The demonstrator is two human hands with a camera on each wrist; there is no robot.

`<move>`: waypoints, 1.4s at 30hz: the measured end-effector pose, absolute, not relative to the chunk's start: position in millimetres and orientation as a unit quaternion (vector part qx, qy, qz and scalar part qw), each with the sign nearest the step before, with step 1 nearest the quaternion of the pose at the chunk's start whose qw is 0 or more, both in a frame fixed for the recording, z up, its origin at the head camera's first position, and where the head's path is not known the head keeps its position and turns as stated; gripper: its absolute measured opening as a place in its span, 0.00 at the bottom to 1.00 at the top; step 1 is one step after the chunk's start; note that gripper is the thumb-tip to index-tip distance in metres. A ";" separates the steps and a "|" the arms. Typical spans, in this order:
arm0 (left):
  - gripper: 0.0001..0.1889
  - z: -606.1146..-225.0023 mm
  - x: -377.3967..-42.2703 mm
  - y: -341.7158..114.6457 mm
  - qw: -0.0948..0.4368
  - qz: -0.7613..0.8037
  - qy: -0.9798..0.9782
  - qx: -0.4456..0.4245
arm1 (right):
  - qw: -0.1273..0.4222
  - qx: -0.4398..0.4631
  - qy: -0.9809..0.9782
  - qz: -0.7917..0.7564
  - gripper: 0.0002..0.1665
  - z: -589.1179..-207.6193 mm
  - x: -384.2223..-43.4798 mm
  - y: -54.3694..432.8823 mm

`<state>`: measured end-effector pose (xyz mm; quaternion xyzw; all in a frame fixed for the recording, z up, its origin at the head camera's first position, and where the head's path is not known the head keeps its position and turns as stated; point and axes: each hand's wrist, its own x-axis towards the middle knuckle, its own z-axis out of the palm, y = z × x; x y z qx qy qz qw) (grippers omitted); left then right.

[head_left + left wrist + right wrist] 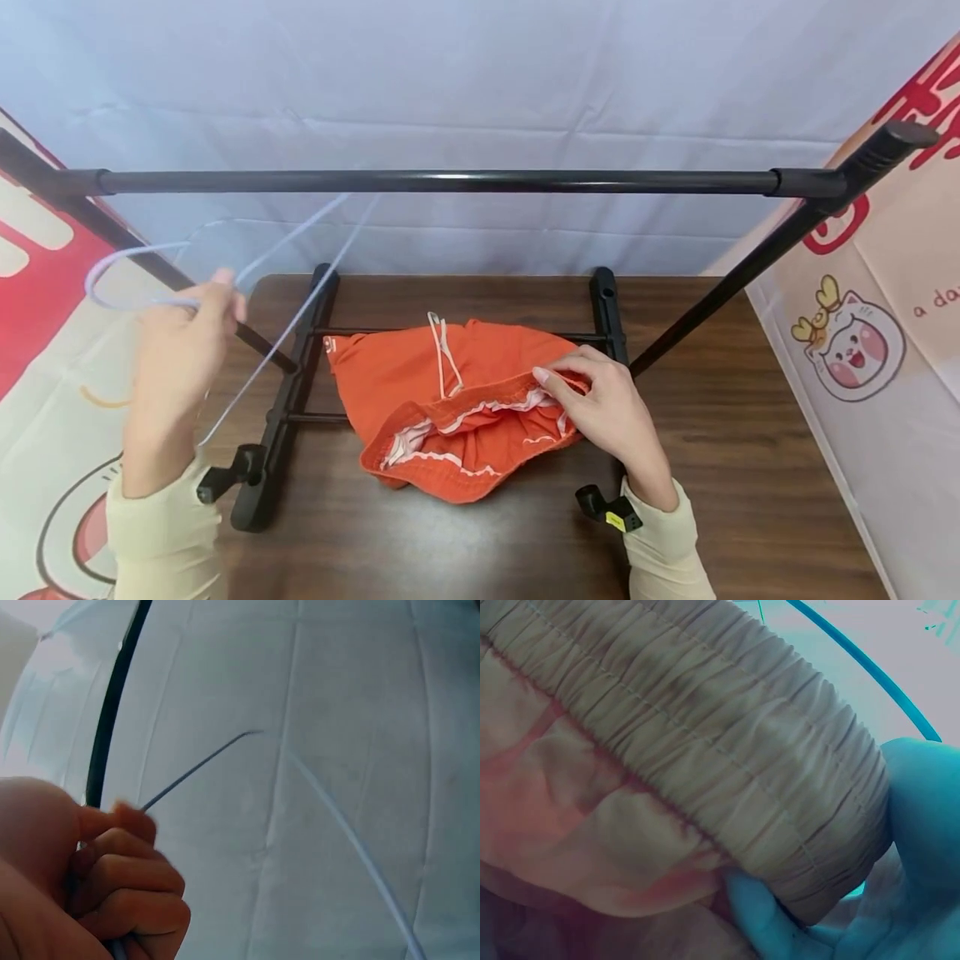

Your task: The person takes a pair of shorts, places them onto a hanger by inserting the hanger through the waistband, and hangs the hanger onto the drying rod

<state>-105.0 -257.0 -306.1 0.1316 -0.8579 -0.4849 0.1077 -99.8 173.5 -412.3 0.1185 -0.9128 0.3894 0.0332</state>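
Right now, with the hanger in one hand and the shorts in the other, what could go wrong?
1. The left hand holds the thin hanger close under the rail; it may knock against it.
2. The right hand pinches only the waistband of the shorts; the cloth could slip from that grip when lifted.

Hanger (225,275) wire looked blurred, faint against backdrop | my right hand (611,408) covered part of shorts (450,408) waistband | right wrist view colour-shifted, too close; I could not read finger positions.
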 end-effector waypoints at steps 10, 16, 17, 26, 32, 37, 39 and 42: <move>0.25 -319.8 -68.2 -217.3 0.032 -0.437 -0.899 0.016 | 0.011 0.109 -0.917 0.383 0.12 -410.1 -100.8 170.5; 0.29 -324.2 -53.0 -197.3 0.069 -0.587 -0.805 -0.053 | 0.008 0.112 -0.915 0.389 0.12 -411.7 -99.0 168.7; 0.29 -327.0 -52.5 -192.8 0.079 -0.622 -0.776 -0.071 | 0.010 0.112 -0.914 0.390 0.12 -412.1 -98.7 168.6; 0.26 -347.4 -55.6 -153.2 0.191 -0.819 -0.476 -0.258 | 0.009 0.116 -0.914 0.389 0.12 -414.3 -99.2 165.8; 0.27 -368.2 -58.6 -136.7 0.189 -0.828 -0.431 -0.304 | 0.023 0.122 -0.910 0.396 0.10 -414.6 -99.2 165.2; 0.26 -395.8 -61.4 -126.5 0.177 -0.790 -0.486 -0.329 | 0.049 0.118 -0.899 0.419 0.09 -415.2 -99.6 168.0; 0.27 -407.4 -61.1 -125.9 0.170 -0.774 -0.521 -0.316 | 0.058 0.114 -0.894 0.429 0.09 -415.0 -99.7 170.2; 0.27 -424.6 -57.2 -130.5 0.163 -0.738 -0.594 -0.276 | 0.067 0.109 -0.888 0.441 0.09 -415.5 -100.5 175.4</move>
